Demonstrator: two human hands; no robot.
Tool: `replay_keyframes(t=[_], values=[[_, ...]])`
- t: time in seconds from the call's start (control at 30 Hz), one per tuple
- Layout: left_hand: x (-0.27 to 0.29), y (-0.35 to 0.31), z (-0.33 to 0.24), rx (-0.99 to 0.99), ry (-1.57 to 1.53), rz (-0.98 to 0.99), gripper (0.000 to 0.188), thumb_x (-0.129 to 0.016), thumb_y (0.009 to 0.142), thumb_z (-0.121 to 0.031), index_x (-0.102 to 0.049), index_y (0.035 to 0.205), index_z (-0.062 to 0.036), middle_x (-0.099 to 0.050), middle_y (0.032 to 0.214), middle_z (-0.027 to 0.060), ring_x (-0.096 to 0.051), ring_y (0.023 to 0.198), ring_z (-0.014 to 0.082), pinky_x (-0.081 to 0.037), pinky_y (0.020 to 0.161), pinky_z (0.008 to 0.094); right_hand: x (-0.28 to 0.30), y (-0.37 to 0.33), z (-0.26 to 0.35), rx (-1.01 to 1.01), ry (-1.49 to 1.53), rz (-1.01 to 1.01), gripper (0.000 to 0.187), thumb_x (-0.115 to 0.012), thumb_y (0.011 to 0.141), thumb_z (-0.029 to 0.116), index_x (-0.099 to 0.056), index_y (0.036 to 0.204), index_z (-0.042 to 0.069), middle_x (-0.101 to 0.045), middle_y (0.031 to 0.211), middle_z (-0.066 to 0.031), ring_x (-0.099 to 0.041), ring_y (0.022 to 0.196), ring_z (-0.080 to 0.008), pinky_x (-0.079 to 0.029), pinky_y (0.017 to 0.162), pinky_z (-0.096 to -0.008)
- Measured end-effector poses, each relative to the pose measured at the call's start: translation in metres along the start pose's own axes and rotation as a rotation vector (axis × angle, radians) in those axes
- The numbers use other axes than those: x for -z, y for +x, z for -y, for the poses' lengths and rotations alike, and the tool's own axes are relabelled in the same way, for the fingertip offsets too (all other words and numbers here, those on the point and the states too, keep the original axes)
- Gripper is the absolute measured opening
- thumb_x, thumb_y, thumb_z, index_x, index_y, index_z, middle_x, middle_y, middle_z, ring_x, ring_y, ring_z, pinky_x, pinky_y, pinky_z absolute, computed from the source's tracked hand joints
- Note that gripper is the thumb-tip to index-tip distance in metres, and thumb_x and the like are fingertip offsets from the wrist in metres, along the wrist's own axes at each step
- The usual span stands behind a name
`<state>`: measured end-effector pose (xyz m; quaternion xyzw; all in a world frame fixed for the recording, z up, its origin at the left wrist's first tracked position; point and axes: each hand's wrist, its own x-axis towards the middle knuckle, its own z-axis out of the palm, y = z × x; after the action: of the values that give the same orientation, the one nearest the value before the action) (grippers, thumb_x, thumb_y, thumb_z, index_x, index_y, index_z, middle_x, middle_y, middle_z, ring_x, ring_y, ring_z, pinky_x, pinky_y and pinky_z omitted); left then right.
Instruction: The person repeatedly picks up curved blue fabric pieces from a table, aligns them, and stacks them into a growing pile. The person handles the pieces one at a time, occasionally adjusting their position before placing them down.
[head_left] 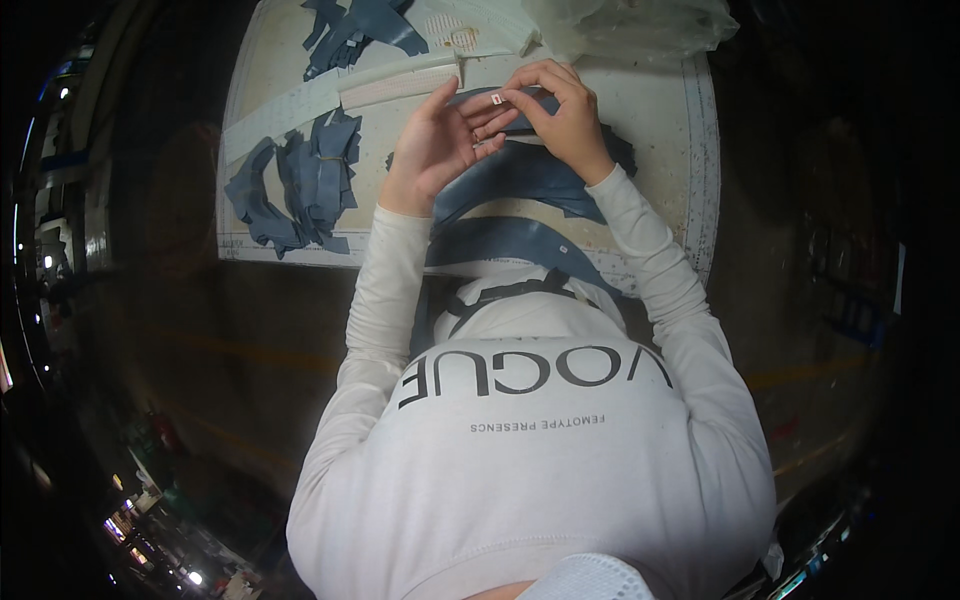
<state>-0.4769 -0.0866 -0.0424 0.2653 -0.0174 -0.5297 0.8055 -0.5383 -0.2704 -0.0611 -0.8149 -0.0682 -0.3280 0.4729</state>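
My left hand (pixel 440 150) is palm up over the table, fingers stretched out and apart. At its fingertips shows a small white label (pixel 497 99) with a reddish border. My right hand (pixel 562 112) is closed in a pinch at that label, thumb tip right beside it. Which hand bears the label's weight is hard to tell. Beneath both hands lie curved dark blue sheet pieces (pixel 530 180), partly hidden by them. Nearest my body, another curved blue piece (pixel 500 240) carries a similar small pale label (pixel 563 249).
Bundles of blue cut pieces (pixel 325 170) lie at the table's left, with more blue pieces (pixel 365 35) at the far left. A strip of pale label sheets (pixel 400 86) crosses behind my left hand. Clear plastic film (pixel 640 25) is heaped at the far right of the table (pixel 680 150).
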Motion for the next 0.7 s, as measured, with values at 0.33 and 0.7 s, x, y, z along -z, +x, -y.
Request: replay_keyframes(t=[0.33,0.7], values=[[-0.001,-0.011,0.031,0.033,-0.036,-0.046,0.061,-0.039,0.1,-0.047,-0.054,0.127,0.0069,-0.056,0.129,0.017,-0.054,0.117,0.0237,-0.044,0.099,0.0387,0.009,-0.032,0.026,-0.021,-0.072,0.019,0.031,-0.07,0.081,0.004,-0.066,0.112,0.008,-0.07,0.092,-0.0046,-0.066,0.088,-0.0167,-0.055,0.074,-0.0286],[-0.005,-0.019,0.03,-0.037,0.161,-0.264,0.052,-0.041,0.099,-0.048,-0.065,0.111,-0.0029,-0.064,0.113,0.0085,-0.056,0.107,0.0185,-0.045,0.09,0.0344,-0.005,-0.022,0.03,-0.13,0.025,0.063,0.05,-0.074,0.076,0.003,-0.058,0.122,0.013,-0.068,0.086,-0.0009,-0.065,0.085,-0.0195,-0.054,0.069,-0.0317]])
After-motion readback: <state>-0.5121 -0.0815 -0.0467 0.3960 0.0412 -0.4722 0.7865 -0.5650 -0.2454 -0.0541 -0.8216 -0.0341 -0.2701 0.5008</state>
